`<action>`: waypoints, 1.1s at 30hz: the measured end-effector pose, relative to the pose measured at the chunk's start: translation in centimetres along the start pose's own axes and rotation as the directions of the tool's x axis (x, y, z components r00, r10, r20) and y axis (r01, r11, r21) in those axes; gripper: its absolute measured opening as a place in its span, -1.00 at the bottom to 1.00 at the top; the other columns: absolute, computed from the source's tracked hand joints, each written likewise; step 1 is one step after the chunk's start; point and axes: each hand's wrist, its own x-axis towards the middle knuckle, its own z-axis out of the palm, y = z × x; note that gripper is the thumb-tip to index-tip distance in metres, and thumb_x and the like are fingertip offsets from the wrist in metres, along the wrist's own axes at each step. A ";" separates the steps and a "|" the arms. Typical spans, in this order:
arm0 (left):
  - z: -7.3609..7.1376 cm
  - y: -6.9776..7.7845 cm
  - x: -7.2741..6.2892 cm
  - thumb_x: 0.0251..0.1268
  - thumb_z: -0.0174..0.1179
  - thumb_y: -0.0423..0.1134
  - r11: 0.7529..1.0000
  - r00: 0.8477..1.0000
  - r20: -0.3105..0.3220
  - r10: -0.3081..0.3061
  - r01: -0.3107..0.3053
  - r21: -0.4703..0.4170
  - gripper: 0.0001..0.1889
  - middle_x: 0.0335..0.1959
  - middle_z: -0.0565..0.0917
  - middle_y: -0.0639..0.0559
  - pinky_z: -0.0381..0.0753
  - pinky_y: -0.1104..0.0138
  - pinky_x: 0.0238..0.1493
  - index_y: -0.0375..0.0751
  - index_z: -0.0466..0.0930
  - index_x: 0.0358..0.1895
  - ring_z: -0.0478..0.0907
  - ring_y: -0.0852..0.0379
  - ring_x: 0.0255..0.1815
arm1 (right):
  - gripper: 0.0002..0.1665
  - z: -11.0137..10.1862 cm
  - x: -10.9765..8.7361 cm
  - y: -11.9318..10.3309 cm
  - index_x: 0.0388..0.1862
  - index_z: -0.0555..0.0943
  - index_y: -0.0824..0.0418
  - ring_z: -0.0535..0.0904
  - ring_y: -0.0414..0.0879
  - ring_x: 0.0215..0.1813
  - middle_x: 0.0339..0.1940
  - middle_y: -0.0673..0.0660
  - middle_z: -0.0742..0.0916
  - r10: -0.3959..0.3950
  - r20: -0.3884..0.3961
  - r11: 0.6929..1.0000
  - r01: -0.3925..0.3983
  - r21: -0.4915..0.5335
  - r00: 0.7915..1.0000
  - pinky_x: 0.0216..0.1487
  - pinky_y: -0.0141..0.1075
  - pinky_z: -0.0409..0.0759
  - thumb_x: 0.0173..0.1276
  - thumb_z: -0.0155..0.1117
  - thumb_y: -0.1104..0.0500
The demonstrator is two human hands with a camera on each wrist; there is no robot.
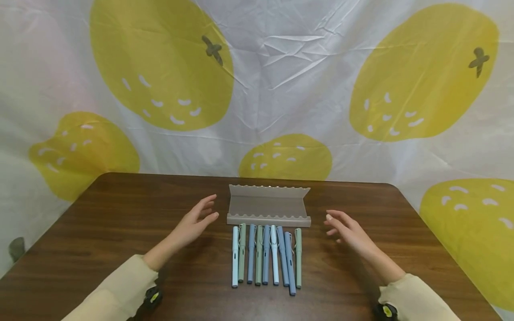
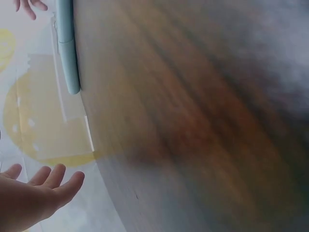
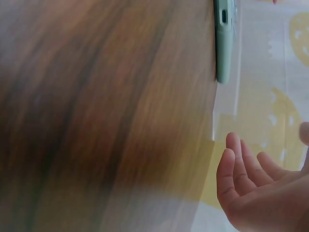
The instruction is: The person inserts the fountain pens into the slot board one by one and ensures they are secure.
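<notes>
Flanking the rack (image 1: 267, 206), left hand (image 1: 196, 220) and right hand (image 1: 348, 229) hover — each grip loosely parted, empty — pens (image 1: 266, 256) lying before the rack.

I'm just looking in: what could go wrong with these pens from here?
The pens lie packed side by side, so fingers picking up one might nudge or roll its neighbours.

The scallop-edged holder sits just beyond their far ends, between the left hand and right hand; a careless reach could bump it askew.

One blue pen juts out toward the person, so a sleeve might catch it.
</notes>
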 end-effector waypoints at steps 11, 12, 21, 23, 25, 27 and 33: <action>1.0 -0.2 1.2 0.27 0.01 -0.08 0.998 0.998 -0.014 0.066 -0.066 0.025 -0.44 0.20 0.22 -0.35 0.26 -0.04 0.02 -0.16 0.11 0.29 0.24 -0.24 0.15 | -0.41 2.2 0.7 -0.5 0.14 0.34 0.30 0.54 -0.02 -0.28 -0.20 0.22 0.60 -0.013 0.052 0.997 0.017 -0.072 0.999 -0.37 -0.20 0.47 0.27 0.10 -0.04; 1.1 -0.2 1.3 0.27 0.02 -0.08 0.997 0.998 -0.019 0.067 -0.066 0.037 -0.44 0.20 0.23 -0.33 0.26 -0.04 0.02 -0.15 0.12 0.29 0.25 -0.22 0.15 | -0.42 2.4 0.7 -0.4 0.13 0.34 0.31 0.54 -0.01 -0.30 -0.24 0.21 0.61 -0.024 0.057 0.996 0.029 -0.080 0.998 -0.39 -0.22 0.47 0.26 0.11 -0.02; 1.4 0.7 2.4 0.28 0.03 -0.13 0.988 0.992 -0.037 0.123 -0.119 0.101 -0.48 0.15 0.30 -0.21 0.27 0.01 0.04 -0.13 0.17 0.28 0.26 -0.12 0.15 | -0.54 3.7 1.2 -0.1 0.04 0.41 0.34 0.53 -0.04 -0.43 -0.39 0.11 0.64 -0.124 0.124 0.979 0.142 -0.147 0.985 -0.48 -0.29 0.45 0.19 0.20 0.18; 1.5 1.0 2.7 0.27 0.03 -0.16 0.983 0.988 -0.046 0.146 -0.139 0.120 -0.50 0.13 0.32 -0.21 0.28 0.01 0.03 -0.15 0.20 0.26 0.27 -0.12 0.14 | -0.57 3.9 1.3 -0.2 0.02 0.43 0.33 0.53 -0.07 -0.44 -0.39 0.08 0.64 -0.137 0.124 0.972 0.157 -0.177 0.983 -0.48 -0.29 0.44 0.17 0.21 0.20; 1.5 1.2 3.1 0.27 0.04 -0.18 0.979 0.985 -0.060 0.164 -0.155 0.135 -0.52 0.12 0.33 -0.19 0.27 0.02 0.04 -0.16 0.24 0.25 0.27 -0.11 0.13 | -0.57 4.2 1.5 -0.2 0.00 0.45 0.33 0.51 -0.10 -0.46 -0.40 0.05 0.64 -0.146 0.121 0.963 0.169 -0.212 0.982 -0.48 -0.29 0.42 0.15 0.22 0.21; 1.5 1.3 3.5 0.27 0.04 -0.19 0.974 0.981 -0.078 0.178 -0.164 0.157 -0.54 0.12 0.34 -0.17 0.26 0.02 0.04 -0.18 0.26 0.23 0.27 -0.11 0.13 | -0.57 4.4 1.6 -0.3 -0.02 0.47 0.32 0.48 -0.13 -0.48 -0.43 0.02 0.63 -0.149 0.111 0.955 0.172 -0.243 0.983 -0.48 -0.29 0.40 0.13 0.24 0.19; 1.4 1.6 4.5 0.28 0.02 -0.18 0.977 0.983 -0.113 0.147 -0.126 0.172 -0.58 0.12 0.35 -0.17 0.25 0.02 0.04 -0.15 0.30 0.20 0.26 -0.08 0.13 | -0.51 5.1 1.9 -0.5 -0.03 0.48 0.30 0.41 -0.17 -0.50 -0.50 -0.02 0.59 -0.128 0.091 0.943 0.150 -0.297 0.988 -0.48 -0.30 0.36 0.08 0.31 0.11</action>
